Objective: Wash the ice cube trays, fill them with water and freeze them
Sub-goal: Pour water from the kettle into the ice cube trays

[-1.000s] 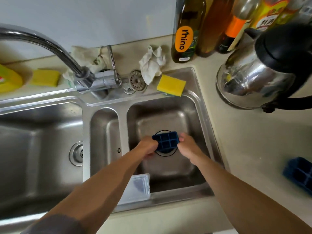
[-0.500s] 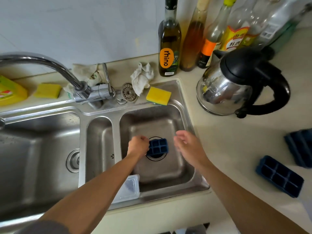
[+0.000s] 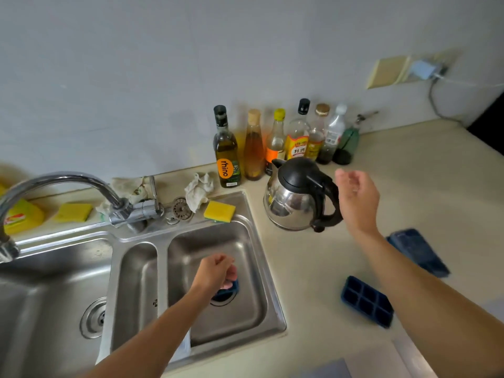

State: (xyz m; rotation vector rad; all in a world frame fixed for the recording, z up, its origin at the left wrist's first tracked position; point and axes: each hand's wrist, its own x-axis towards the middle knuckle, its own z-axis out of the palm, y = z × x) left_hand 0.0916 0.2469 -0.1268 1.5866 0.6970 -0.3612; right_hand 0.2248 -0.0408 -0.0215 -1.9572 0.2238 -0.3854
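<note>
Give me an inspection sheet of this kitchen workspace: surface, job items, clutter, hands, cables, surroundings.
Surface: beige countertop with a steel sink set in.
Job's things: blue ice cube tray in the right basin, over the drain; six-cell tray and another blue tray on the counter.
Clutter: kettle, row of bottles, sponge on the sink rim, second sponge behind the sink, rag.
Hands: left hand grips the tray in the basin; right hand open, raised beside the kettle.
Cables: cable hanging from a charger in the wall socket.
Surroundings: white wall.
</note>
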